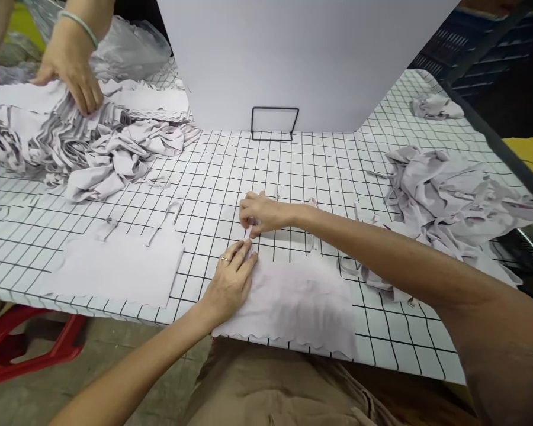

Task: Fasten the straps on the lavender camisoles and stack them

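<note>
A pale lilac-white garment piece with thin straps lies flat at the table's front edge before me. My left hand, with a ring on one finger, rests on its upper left corner with fingers stretched out. Just beyond those fingertips, my right hand is closed in a pinch on the garment's left strap, most of which is hidden by the fingers. The other strap stands out from the upper edge, below my right forearm. To the left lies a similar strapped piece, touched by neither hand.
A co-worker's hand presses on a thick stack of cut fabric at the back left. Crumpled pieces are heaped at right. A white board with a black wire stand rises behind. A red stool stands at lower left.
</note>
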`<state>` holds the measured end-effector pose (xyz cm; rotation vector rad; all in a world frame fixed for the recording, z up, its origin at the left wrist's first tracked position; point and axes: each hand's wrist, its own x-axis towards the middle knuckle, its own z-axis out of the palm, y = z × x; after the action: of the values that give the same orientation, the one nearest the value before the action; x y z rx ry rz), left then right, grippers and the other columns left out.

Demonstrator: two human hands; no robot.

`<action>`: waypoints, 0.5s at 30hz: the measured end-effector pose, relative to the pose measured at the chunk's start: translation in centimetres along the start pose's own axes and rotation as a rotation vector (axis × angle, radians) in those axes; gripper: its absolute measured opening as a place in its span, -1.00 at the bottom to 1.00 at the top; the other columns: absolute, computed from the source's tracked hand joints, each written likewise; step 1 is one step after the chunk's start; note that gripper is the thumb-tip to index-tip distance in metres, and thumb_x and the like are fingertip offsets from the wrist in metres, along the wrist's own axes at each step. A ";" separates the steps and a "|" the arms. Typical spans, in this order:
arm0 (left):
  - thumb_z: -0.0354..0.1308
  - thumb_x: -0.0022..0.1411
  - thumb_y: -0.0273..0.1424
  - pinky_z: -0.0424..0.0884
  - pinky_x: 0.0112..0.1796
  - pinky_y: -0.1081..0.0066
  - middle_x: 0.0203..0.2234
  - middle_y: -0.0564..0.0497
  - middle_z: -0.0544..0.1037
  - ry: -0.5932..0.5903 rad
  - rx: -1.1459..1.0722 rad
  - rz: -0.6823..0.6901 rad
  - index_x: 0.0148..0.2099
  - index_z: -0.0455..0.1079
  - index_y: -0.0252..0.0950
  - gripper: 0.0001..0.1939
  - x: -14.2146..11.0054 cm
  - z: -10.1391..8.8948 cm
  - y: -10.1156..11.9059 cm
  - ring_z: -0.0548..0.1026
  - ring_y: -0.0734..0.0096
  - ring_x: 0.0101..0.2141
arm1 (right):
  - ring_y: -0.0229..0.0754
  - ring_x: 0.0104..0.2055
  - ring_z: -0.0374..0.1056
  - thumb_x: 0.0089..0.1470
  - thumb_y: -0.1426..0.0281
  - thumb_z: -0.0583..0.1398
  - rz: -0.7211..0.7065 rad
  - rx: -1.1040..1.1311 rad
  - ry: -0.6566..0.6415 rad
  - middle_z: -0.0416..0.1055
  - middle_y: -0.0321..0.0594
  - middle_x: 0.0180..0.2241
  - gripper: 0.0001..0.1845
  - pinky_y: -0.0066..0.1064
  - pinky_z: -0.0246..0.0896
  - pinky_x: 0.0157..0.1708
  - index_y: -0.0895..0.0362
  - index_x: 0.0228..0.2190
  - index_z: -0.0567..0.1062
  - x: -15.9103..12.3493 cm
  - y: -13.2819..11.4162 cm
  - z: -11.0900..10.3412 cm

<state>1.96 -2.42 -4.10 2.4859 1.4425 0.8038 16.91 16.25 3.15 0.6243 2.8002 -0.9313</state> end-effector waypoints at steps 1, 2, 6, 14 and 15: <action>-0.01 0.35 -0.59 0.35 0.16 -0.13 0.25 -0.35 0.35 0.002 -0.008 0.002 0.19 0.35 -0.39 -0.60 0.0 0.0 -0.1 0.22 -0.07 0.27 | -0.05 -0.04 0.15 0.03 0.50 0.31 0.006 -0.037 -0.051 0.40 -0.19 -0.26 -0.86 -0.02 -0.06 0.08 0.15 -0.49 0.45 0.4 -0.4 -0.1; -0.01 0.34 -0.59 0.35 0.15 -0.14 0.25 -0.35 0.35 0.003 -0.014 0.006 0.19 0.35 -0.39 -0.60 0.0 0.0 -0.1 0.22 -0.07 0.27 | -0.09 -0.09 0.17 0.04 0.53 0.28 0.021 -0.060 -0.096 0.39 -0.22 -0.32 -0.83 -0.05 -0.06 0.07 0.15 -0.52 0.41 0.8 -0.6 -0.2; 0.00 0.33 -0.60 0.35 0.14 -0.14 0.23 -0.36 0.35 0.011 -0.042 0.017 0.18 0.34 -0.38 -0.60 0.1 -0.1 -0.2 0.22 -0.09 0.26 | -0.19 -0.27 0.22 -0.03 0.48 0.32 0.095 -0.068 -0.196 0.36 -0.35 -0.42 -0.81 -0.16 -0.01 -0.03 0.11 -0.38 0.40 1.2 -0.4 -0.8; 0.06 0.34 -0.46 0.44 0.02 0.07 0.03 -0.24 0.44 0.128 -0.363 -0.227 0.09 0.40 -0.30 -0.71 1.5 -1.1 -1.0 0.46 0.14 0.01 | -0.22 -0.27 0.20 -0.07 0.64 0.21 -0.032 -0.054 -0.047 0.34 -0.28 -0.41 -0.78 -0.31 0.06 -0.25 0.14 -0.55 0.30 0.5 -0.7 0.7; 0.06 0.35 -0.41 0.48 -0.06 0.13 0.02 -0.22 0.45 0.125 -0.435 -0.313 0.10 0.39 -0.30 -0.69 2.2 -1.3 -1.4 0.51 0.20 -0.08 | -0.25 -0.32 0.19 -0.06 0.62 0.22 -0.012 -0.015 -0.027 0.33 -0.30 -0.43 -0.78 -0.33 0.05 -0.29 0.13 -0.53 0.29 0.4 -0.7 0.7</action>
<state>1.01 -0.01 -2.74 1.8670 1.4564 1.0826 16.27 15.43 2.88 0.5887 2.7875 -0.9129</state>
